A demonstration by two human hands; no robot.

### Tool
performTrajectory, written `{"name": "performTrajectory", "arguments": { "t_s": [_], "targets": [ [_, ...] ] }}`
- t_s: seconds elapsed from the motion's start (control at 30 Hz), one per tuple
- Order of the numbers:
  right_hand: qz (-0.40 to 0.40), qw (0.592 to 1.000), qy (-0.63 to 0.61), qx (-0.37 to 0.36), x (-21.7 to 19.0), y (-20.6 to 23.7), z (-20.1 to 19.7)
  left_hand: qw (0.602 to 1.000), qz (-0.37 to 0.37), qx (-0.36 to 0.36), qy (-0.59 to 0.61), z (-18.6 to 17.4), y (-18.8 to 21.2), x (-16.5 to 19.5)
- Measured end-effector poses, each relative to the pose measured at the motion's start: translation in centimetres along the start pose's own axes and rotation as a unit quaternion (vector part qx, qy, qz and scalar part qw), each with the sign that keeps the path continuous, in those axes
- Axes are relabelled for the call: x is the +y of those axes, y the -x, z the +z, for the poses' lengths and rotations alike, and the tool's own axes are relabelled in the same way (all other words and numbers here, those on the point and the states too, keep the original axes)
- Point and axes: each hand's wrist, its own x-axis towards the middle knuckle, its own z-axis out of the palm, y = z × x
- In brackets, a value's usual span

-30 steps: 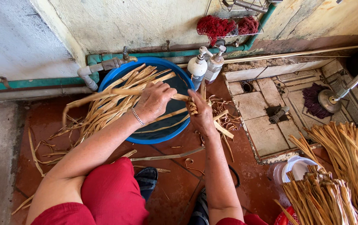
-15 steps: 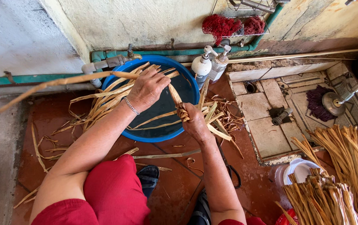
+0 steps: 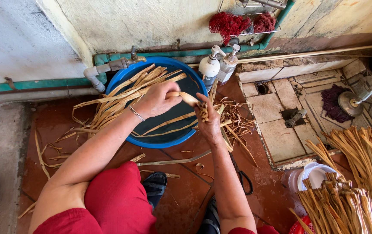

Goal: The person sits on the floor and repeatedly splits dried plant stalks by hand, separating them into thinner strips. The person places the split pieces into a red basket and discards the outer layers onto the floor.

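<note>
In the upper middle of the frame, a round blue plastic basin (image 3: 168, 138) holds long dried tan reed strips (image 3: 121, 97). My left hand (image 3: 157, 99) and right hand (image 3: 209, 123) pinch one flat strip (image 3: 190, 99) between them, its long axis running left to right; my left hand sits nearer the bundle.

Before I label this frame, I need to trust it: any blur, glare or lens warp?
Head view: even daylight, soft shadows, no glare. Left hand, right hand and the dried strip between them are sharp. The wide lens bows the green pipe and edges.
</note>
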Motion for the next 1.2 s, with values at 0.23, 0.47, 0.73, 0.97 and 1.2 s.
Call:
{"name": "performTrajectory", "arguments": {
  "t_s": [0.23, 0.47, 0.73, 0.97, 1.2],
  "targets": [
    [-0.014, 0.992, 0.121, -0.03, -0.8, 0.9, 0.2, 0.918, 0.229, 0.132, -0.297, -0.3, 0.7, 0.1],
    [0.024, 0.997, 0.061, 0.045, 1.8, 0.5, 0.1, 0.993, 0.064, -0.072, -0.073, 1.0, 0.9, -1.1],
    [0.164, 0.973, -0.158, -0.044, 0.9, 1.0, -1.4, 0.839, -0.14, -0.198, 0.487, 1.0, 1.0, -2.4],
    [0.272, 0.91, -0.292, -0.107, 0.6, 0.8, -3.4, 0.739, -0.15, -0.277, 0.595, 1.8, 1.4, -3.2],
    [0.171, 0.959, -0.132, -0.185, -0.6, -0.1, -4.2, 0.785, -0.145, -0.269, 0.539, 2.3, 1.7, -1.3]
  ]
}}
